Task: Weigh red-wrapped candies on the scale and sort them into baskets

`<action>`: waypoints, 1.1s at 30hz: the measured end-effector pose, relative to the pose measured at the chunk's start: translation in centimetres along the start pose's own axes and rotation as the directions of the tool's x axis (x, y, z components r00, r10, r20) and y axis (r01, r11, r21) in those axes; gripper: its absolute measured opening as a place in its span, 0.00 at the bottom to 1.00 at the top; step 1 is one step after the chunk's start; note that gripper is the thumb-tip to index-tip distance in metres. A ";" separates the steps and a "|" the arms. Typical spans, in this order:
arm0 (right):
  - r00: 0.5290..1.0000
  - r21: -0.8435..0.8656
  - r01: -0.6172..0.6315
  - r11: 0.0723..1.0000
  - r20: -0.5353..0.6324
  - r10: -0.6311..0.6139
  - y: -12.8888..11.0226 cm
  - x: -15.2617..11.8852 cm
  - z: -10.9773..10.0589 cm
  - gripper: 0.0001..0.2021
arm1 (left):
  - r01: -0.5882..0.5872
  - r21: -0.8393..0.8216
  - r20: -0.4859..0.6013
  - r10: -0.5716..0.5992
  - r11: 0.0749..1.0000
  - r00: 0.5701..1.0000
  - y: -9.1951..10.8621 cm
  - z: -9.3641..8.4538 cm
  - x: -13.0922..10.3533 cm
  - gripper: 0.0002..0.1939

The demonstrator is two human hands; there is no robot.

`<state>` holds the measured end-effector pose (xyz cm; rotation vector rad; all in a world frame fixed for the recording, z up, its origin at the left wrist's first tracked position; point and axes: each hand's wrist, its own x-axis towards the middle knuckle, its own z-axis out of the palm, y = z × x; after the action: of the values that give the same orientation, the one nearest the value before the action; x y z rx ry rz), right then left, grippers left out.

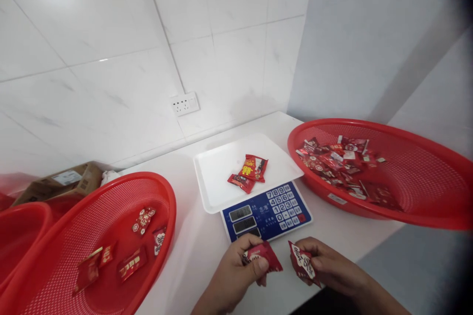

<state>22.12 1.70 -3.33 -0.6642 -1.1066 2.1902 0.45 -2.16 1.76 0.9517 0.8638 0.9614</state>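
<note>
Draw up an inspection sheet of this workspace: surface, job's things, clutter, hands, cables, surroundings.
Surface: flat white tabletop, smooth-looking.
Job's things: blue digital scale with white rectangular tray; shiny red packet with yellow print overlapping smaller red packet on it; round red mesh basket at right, many packets inside; red mesh basket at left, a few inside.
Clutter: brown cardboard box behind the left basket.
Hands: left hand grips red-and-white packet; right hand holds red packet with white label.
Cables: nothing seen.
Surroundings: white tiled wall with white socket panel.
</note>
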 end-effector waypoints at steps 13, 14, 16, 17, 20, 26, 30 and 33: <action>0.853 -0.757 0.075 0.649 -0.288 -0.434 -12.3 4.4 5.6 0.18 | -0.086 -0.162 0.064 0.098 0.983 0.993 -0.9 -0.9 0.5 0.21; 0.848 -0.784 0.073 0.616 -0.276 -0.452 -12.8 5.4 5.7 0.18 | -0.089 -0.156 0.059 0.099 0.984 0.993 -1.0 -0.9 0.6 0.22; 0.836 -0.835 0.077 0.545 -0.244 -0.492 -13.5 7.1 5.7 0.17 | -0.096 -0.158 0.041 0.103 0.983 0.994 -1.0 -1.0 0.7 0.22; 0.823 -0.859 0.076 0.506 -0.232 -0.518 -13.7 7.8 5.7 0.17 | -0.097 -0.165 0.031 0.104 0.981 0.994 -1.1 -1.1 0.7 0.23; 0.749 -0.921 0.036 0.388 -0.232 -0.620 -13.8 8.8 5.6 0.18 | -0.092 -0.177 0.005 0.094 0.980 0.996 -1.0 -1.1 0.7 0.25; 0.859 -0.836 0.100 0.540 -0.202 -0.471 -9.8 5.0 5.1 0.22 | -0.052 -0.080 0.054 0.056 0.995 0.997 0.0 -0.7 0.4 0.21; 0.990 -0.720 0.094 0.687 -0.005 -0.141 -5.3 1.9 4.3 0.28 | 0.058 0.026 0.108 -0.060 0.998 0.992 0.0 0.0 0.4 0.20; 0.993 -0.630 0.077 0.773 0.116 -0.004 -2.6 0.7 4.0 0.30 | 0.180 0.110 0.067 -0.188 0.978 0.980 -0.5 0.4 0.2 0.18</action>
<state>19.73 1.24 0.88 -0.7886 -1.9382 1.8026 1.01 -2.19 1.43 0.9726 0.9267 0.7227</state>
